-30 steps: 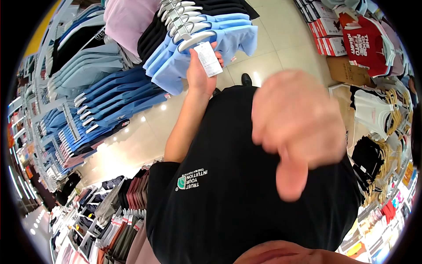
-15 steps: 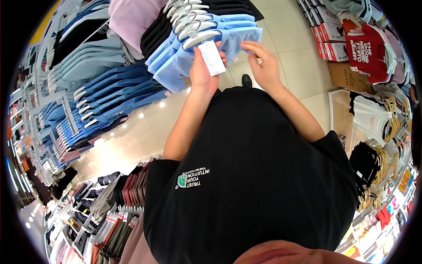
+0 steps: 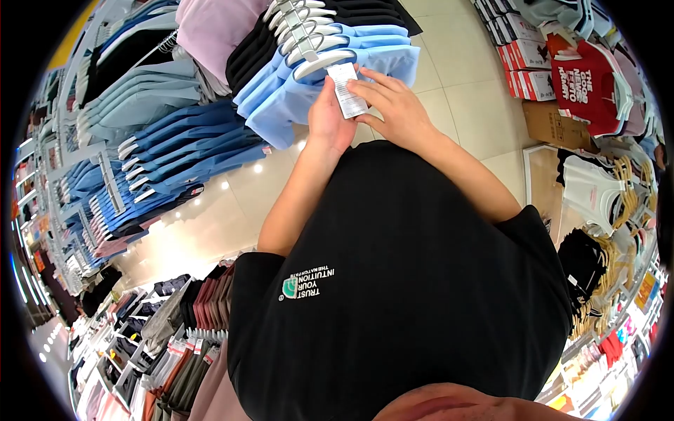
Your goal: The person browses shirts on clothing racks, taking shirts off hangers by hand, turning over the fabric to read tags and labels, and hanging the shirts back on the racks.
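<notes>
A white paper tag (image 3: 348,91) with small print is between my two hands, just in front of the hanging light blue shirts (image 3: 270,109). My left hand (image 3: 330,119) holds it from beneath, with the thumb along its left edge. On the other side, my right hand (image 3: 397,105) has its fingers on the tag's right edge and its thumb near the lower corner. Right above the tag is the white hanger (image 3: 323,63) of the nearest shirt. Part of my left hand's fingers is hidden behind the tag.
A metal rail (image 3: 300,35) carries black and light blue clothes on hangers. Blue shirts (image 3: 203,133) hang at left. Shoe boxes (image 3: 526,52), a cardboard box (image 3: 554,126) and a red shirt (image 3: 586,88) are at right. Folded trousers (image 3: 210,298) sit at lower left.
My right hand has moved left from open air onto the tag. The tag has shifted slightly right and up in my left hand.
</notes>
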Demonstrator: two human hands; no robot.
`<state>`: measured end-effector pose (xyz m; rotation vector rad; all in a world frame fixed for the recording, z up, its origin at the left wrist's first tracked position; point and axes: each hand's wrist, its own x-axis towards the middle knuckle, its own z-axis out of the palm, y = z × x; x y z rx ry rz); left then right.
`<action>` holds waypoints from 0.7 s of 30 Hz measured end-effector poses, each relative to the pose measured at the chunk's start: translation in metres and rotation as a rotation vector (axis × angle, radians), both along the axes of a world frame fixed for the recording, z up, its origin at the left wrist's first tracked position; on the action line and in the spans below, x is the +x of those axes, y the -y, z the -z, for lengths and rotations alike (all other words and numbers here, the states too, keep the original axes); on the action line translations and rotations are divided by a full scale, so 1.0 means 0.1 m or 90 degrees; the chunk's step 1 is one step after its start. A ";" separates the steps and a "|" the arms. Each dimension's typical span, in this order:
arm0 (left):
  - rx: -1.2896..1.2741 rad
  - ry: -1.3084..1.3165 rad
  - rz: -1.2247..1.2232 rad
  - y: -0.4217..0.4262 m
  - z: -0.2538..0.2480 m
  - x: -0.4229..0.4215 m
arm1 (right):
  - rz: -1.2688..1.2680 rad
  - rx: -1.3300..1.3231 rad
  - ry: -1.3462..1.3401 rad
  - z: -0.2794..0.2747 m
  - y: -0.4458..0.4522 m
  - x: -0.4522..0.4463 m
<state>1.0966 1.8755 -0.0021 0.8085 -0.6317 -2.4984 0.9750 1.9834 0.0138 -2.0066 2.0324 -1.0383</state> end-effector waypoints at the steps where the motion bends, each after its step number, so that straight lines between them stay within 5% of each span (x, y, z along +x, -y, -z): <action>1: 0.008 -0.013 0.003 0.00 0.01 0.00 | -0.002 0.000 -0.001 0.01 0.00 0.00; 13: 0.034 0.026 -0.022 -0.01 -0.14 0.00 | 0.042 -0.014 0.096 0.06 0.02 -0.01; 21: -0.004 0.019 0.057 0.06 0.09 0.08 | 0.185 -0.139 0.334 0.05 0.06 -0.04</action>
